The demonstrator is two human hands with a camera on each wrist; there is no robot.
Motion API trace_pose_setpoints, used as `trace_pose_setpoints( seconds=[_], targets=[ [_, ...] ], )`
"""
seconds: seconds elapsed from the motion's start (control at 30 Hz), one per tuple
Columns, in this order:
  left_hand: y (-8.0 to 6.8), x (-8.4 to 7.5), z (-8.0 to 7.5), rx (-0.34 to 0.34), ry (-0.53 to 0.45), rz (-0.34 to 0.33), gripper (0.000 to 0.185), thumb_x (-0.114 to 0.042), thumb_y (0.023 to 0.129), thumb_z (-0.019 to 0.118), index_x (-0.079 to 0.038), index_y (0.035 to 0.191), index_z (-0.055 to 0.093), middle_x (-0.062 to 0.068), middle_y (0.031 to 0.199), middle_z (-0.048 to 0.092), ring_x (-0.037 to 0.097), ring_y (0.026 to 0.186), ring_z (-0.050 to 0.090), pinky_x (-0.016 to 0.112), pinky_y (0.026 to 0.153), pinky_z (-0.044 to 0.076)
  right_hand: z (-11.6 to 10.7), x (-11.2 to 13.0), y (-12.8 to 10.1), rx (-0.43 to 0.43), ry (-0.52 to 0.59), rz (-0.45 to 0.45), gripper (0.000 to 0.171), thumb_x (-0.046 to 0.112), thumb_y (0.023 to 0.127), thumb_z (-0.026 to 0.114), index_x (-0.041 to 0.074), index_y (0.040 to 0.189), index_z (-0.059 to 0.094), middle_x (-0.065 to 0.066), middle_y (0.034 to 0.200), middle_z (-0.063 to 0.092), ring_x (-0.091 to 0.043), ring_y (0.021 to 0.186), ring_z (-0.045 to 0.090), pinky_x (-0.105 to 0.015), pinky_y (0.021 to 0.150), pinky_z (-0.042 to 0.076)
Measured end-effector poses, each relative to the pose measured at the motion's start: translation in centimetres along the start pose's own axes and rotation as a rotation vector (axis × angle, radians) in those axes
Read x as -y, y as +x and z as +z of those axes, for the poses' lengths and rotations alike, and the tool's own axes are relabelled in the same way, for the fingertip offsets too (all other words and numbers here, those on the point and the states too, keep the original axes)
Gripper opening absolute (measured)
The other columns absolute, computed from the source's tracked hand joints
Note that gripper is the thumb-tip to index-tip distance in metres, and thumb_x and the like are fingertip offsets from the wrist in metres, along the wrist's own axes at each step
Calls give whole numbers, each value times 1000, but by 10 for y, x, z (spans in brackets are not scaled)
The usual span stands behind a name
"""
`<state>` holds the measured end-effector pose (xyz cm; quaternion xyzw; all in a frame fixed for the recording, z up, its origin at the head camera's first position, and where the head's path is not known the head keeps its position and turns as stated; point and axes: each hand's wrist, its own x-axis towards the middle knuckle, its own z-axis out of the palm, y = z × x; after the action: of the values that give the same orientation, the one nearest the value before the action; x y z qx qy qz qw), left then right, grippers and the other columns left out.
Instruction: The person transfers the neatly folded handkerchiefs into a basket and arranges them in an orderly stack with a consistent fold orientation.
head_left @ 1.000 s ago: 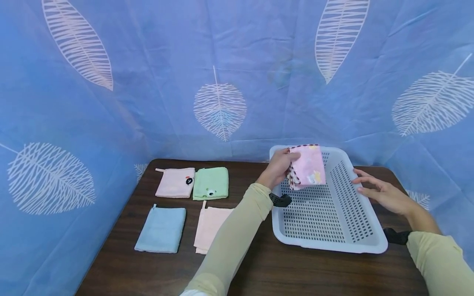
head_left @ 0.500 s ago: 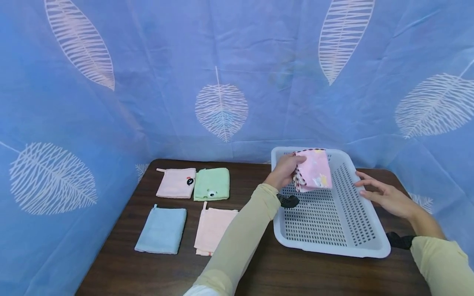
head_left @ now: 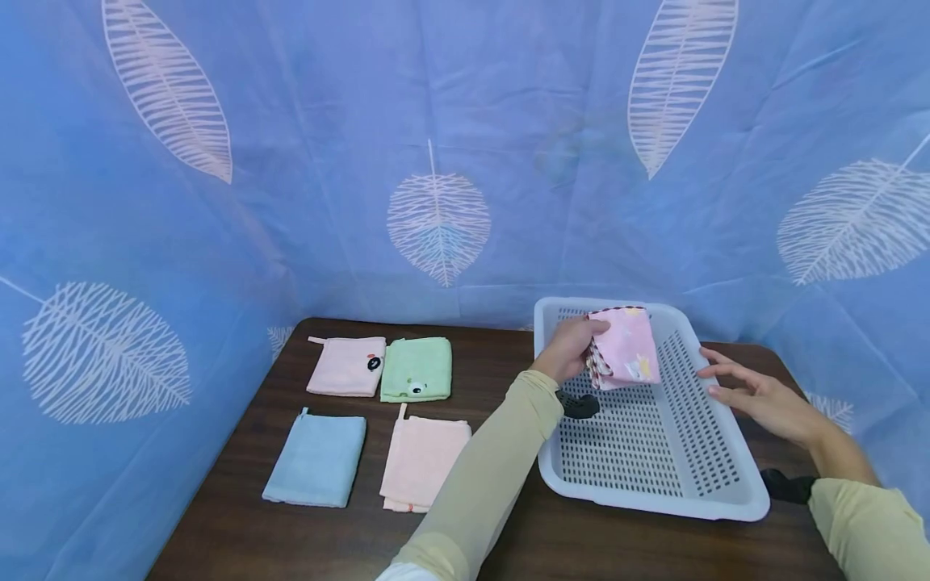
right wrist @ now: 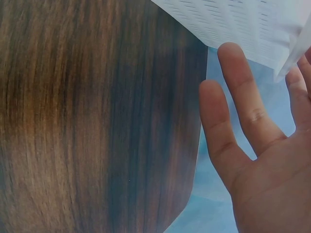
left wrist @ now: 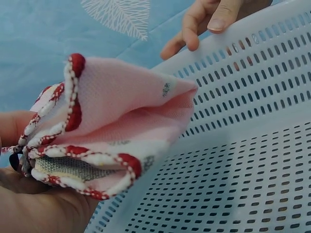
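My left hand point(head_left: 570, 349) pinches a folded pink handkerchief point(head_left: 629, 349) by its left edge, thumb on top. It hangs over the far part of a white perforated plastic basket point(head_left: 548, 472). Up close in the left wrist view, the handkerchief point(left wrist: 116, 92) shows loose folds and a red-and-white stitched border. At the basket's right rim is my right hand point(head_left: 773, 403), its fingers spread and loosely bent, fingertips right at the rim. The right wrist view has that hand point(right wrist: 272, 179) beside the basket wall point(right wrist: 228, 29), two fingers extended on the outside.
Left on the dark wooden table point(head_left: 240, 541) lie several folded towels: a pink one with a button-like face point(head_left: 345, 367), a green one point(head_left: 416, 367), a blue one point(head_left: 316, 460) and a plain pink one point(head_left: 427, 460). A blue leaf-patterned cloth point(head_left: 508, 202) hangs behind.
My left hand has carried the handkerchief slightly to the right over the basket. The right hand stays by the rim. The whole head view has shifted a little downward.
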<state>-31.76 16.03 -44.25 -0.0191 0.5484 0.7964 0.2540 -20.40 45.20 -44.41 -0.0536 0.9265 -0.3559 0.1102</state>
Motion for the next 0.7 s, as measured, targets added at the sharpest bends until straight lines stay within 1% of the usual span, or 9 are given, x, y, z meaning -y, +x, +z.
trace_pose_setpoints(
  seconds=[0.13, 0.23, 0.3, 0.43, 0.53, 0.6, 0.63, 0.7],
  targets=[
    [2, 4, 0, 2, -11, -20, 9, -16, 98, 66, -11, 104, 70, 3, 95, 71, 14, 83, 70, 34, 83, 62, 3, -1, 0, 11, 25, -10, 53, 41, 106, 53, 11, 149, 46, 10, 173, 6, 23, 104, 52, -28, 79, 58],
    [4, 5, 0, 15, -8, -28, 10, -17, 99, 65, -11, 106, 69, 3, 95, 71, 14, 83, 69, 34, 84, 62, 4, -2, 1, 8, 35, -16, 51, 41, 106, 52, 12, 148, 47, 14, 173, 5, 23, 106, 52, -25, 79, 57],
    [4, 5, 0, 17, 1, -26, 10, -16, 99, 65, -10, 106, 69, 3, 95, 70, 14, 83, 69, 34, 83, 62, 3, -2, 1, 2, 33, -18, 50, 41, 106, 52, 13, 148, 48, 20, 171, 6, 24, 106, 50, -22, 78, 56],
    [7, 7, 0, 7, 31, -19, 8, -14, 98, 65, -9, 102, 70, 2, 91, 69, 13, 80, 68, 30, 76, 61, 2, -2, 1, -7, 34, -25, 50, 39, 107, 52, 11, 148, 48, 25, 169, 6, 25, 107, 48, -22, 78, 56],
    [8, 9, 0, -13, 61, -18, 6, -13, 98, 65, -9, 97, 69, 1, 87, 68, 13, 76, 67, 29, 70, 59, 1, -2, 1, -6, 38, -15, 51, 39, 107, 53, 10, 148, 47, 26, 169, 6, 25, 105, 48, -22, 78, 56],
    [10, 11, 0, -19, 77, -16, 5, -13, 98, 64, -9, 97, 68, 1, 87, 67, 13, 76, 66, 29, 69, 59, 1, -2, 1, -6, 38, -6, 52, 39, 106, 53, 10, 149, 46, 25, 169, 5, 25, 105, 48, -22, 78, 56],
    [10, 12, 0, -23, 84, -17, 5, -13, 98, 64, -9, 97, 68, 1, 87, 67, 13, 76, 66, 30, 70, 59, 1, -3, 1, -6, 36, 0, 52, 40, 106, 53, 11, 149, 46, 26, 169, 5, 25, 105, 48, -22, 78, 56],
    [11, 13, 1, -34, 94, -17, 5, -12, 97, 65, -9, 97, 68, 2, 87, 68, 14, 77, 67, 31, 71, 60, 2, -3, 1, -3, 37, 5, 52, 40, 106, 53, 11, 149, 46, 21, 171, 4, 25, 106, 48, -22, 78, 55]
  ],
)
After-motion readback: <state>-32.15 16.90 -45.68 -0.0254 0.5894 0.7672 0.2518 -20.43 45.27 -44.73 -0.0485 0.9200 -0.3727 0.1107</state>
